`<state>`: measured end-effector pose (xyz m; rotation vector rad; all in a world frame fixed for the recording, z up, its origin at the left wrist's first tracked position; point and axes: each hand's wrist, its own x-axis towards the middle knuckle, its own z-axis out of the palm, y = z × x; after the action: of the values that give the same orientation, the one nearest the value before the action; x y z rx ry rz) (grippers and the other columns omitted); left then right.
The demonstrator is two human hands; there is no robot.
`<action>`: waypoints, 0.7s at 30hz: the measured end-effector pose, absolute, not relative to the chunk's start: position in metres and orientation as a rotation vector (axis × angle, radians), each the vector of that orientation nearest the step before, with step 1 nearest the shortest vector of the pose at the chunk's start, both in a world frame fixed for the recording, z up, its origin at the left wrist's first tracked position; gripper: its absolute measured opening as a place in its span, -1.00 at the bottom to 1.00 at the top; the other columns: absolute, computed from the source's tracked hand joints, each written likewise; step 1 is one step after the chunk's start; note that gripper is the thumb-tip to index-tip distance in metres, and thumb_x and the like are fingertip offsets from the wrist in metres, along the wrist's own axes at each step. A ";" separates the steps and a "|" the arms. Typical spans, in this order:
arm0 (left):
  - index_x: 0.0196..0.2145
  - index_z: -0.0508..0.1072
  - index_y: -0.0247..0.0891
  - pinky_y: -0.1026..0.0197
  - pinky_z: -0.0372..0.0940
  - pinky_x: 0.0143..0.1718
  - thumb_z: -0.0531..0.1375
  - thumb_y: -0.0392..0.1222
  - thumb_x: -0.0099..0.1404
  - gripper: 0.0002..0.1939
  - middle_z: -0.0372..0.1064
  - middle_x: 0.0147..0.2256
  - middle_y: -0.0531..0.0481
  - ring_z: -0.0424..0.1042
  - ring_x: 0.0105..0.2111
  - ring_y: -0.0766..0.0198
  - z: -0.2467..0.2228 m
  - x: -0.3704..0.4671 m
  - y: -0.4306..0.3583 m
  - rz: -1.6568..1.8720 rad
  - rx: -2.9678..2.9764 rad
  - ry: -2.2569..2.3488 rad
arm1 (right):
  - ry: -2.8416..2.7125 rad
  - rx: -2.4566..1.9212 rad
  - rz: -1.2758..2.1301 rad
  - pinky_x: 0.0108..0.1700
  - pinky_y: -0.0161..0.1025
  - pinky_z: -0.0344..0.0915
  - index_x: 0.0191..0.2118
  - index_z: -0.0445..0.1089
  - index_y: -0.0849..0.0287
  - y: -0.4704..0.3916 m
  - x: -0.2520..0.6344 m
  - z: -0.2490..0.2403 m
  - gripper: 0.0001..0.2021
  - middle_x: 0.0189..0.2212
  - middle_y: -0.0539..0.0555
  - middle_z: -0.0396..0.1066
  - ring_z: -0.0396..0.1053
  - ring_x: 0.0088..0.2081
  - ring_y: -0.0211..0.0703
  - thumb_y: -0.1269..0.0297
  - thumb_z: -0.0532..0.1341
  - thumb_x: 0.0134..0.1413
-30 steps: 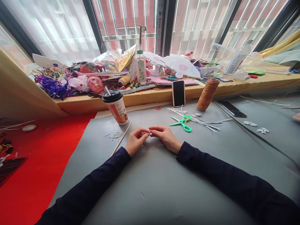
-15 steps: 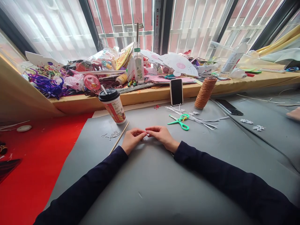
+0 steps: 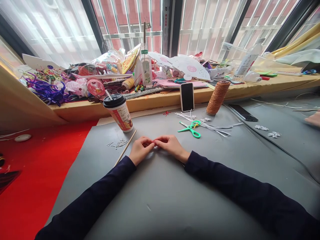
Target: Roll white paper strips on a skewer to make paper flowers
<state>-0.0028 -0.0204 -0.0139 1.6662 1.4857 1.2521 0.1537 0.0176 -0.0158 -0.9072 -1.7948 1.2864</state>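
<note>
My left hand point(image 3: 141, 148) and my right hand point(image 3: 171, 146) meet fingertip to fingertip above the grey table sheet point(image 3: 160, 193). Both are closed in a pinch around a small white piece point(image 3: 156, 146), mostly hidden by the fingers; it looks like knotted cord. Left of my left hand lies a thin wooden stick point(image 3: 126, 146), and beyond it a small heap of short white cord ends point(image 3: 120, 143). Green-handled scissors point(image 3: 192, 128) rest with blades apart beyond my right hand, beside a bundle of white cords point(image 3: 212, 127).
A lidded paper cup point(image 3: 120, 115) with a straw stands at the back left. Behind the scissors are an upright phone point(image 3: 187, 96) and a brown cord spool point(image 3: 218, 98). Another phone point(image 3: 243, 112), white knotted flowers point(image 3: 274, 134) and another person's hand point(image 3: 313, 119) are at right. Clutter fills the sill.
My fingertips have drawn closer together, covering more of the white piece. The whole view has shifted slightly; the things on the table stay where they were.
</note>
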 end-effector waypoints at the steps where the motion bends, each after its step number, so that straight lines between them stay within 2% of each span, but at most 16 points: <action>1: -0.51 0.43 -0.31 0.33 0.18 -0.48 0.20 -0.10 0.00 -0.80 0.30 -0.48 0.01 0.26 -0.52 0.38 -0.014 -0.003 -0.020 1.239 1.654 1.472 | -1.795 -0.903 1.279 -0.37 -0.32 0.29 -0.36 0.43 0.20 0.018 0.154 -0.016 -0.78 -0.46 0.05 0.44 0.37 -0.43 -0.24 0.20 0.15 -0.10; 4: -0.46 0.40 -0.31 0.36 0.10 -0.57 0.18 -0.08 0.03 -0.79 0.25 -0.56 0.06 0.19 -0.58 0.42 -0.010 -0.003 -0.019 1.158 1.537 1.374 | -1.826 -0.861 1.224 -0.35 -0.32 0.29 -0.36 0.42 0.19 0.018 0.155 -0.013 -0.79 -0.47 0.04 0.43 0.37 -0.42 -0.25 0.20 0.13 -0.08; 8: -0.45 0.34 -0.32 0.39 -0.03 -0.64 0.15 -0.06 0.07 -0.77 0.13 -0.65 0.12 0.06 -0.67 0.48 -0.001 -0.007 -0.020 0.981 1.390 1.191 | -1.972 -0.703 0.967 -0.27 -0.28 0.28 -0.34 0.41 0.14 0.019 0.158 -0.009 -0.82 -0.41 0.03 0.42 0.36 -0.37 -0.25 0.22 0.11 -0.03; 14: -0.48 0.30 -0.32 0.35 0.09 -0.55 0.14 -0.10 0.09 -0.79 0.22 -0.60 0.06 0.15 -0.63 0.45 0.006 -0.012 -0.019 0.881 1.275 1.033 | -2.176 -0.474 0.667 -0.17 -0.22 0.24 -0.26 0.40 0.06 0.026 0.165 -0.011 -0.80 -0.31 0.07 0.39 0.32 -0.26 -0.20 0.23 0.06 0.05; 21: -0.41 0.32 -0.33 0.33 0.17 -0.53 0.17 -0.14 0.05 -0.80 0.25 -0.57 0.07 0.20 -0.62 0.44 0.001 -0.008 -0.020 0.942 1.376 1.117 | -2.167 -0.462 0.681 -0.16 -0.21 0.25 -0.25 0.40 0.04 0.026 0.165 -0.013 -0.80 -0.29 0.07 0.40 0.33 -0.26 -0.19 0.20 0.08 0.05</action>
<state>-0.0078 -0.0200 0.0008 1.3764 1.1170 0.9425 0.1650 0.0262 -0.0126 -0.4617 -2.1668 0.6810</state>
